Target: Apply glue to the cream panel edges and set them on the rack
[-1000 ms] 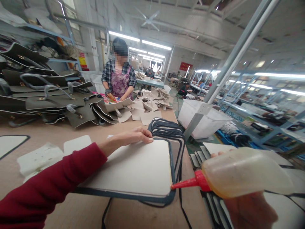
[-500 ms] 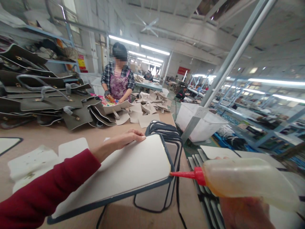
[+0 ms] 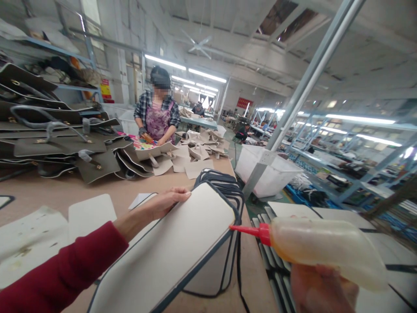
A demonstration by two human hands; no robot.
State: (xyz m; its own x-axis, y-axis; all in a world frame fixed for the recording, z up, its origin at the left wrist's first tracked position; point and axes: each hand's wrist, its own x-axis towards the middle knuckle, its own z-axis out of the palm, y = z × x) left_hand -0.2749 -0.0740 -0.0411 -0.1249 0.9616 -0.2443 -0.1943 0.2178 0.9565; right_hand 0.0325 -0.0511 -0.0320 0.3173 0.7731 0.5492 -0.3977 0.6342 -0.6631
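Note:
My left hand (image 3: 171, 201) pinches the far edge of a white panel (image 3: 176, 234) with dark blue edging and rounded corners, which is tilted over the table. My right hand (image 3: 321, 282) grips a translucent squeeze bottle (image 3: 319, 239) from below, with amber liquid inside. The bottle's red nozzle (image 3: 249, 231) points left, its tip at the panel's right corner, by the edging. Behind and under that corner stands a stack of similar dark-edged panels (image 3: 220, 182).
Grey-brown bag pieces with handles (image 3: 61, 143) are heaped at the left of the table (image 3: 130, 184). Across it, a co-worker (image 3: 158, 117) handles beige pieces. White sheets (image 3: 93, 213) lie left. More panels (image 3: 293, 209) are stacked at right, near a white bin (image 3: 280, 176) and metal post (image 3: 293, 108).
The panel has swung so its near end lies further right and lower. The nozzle tip has shifted slightly up and left, remaining at the corner. The whole view has shifted a little.

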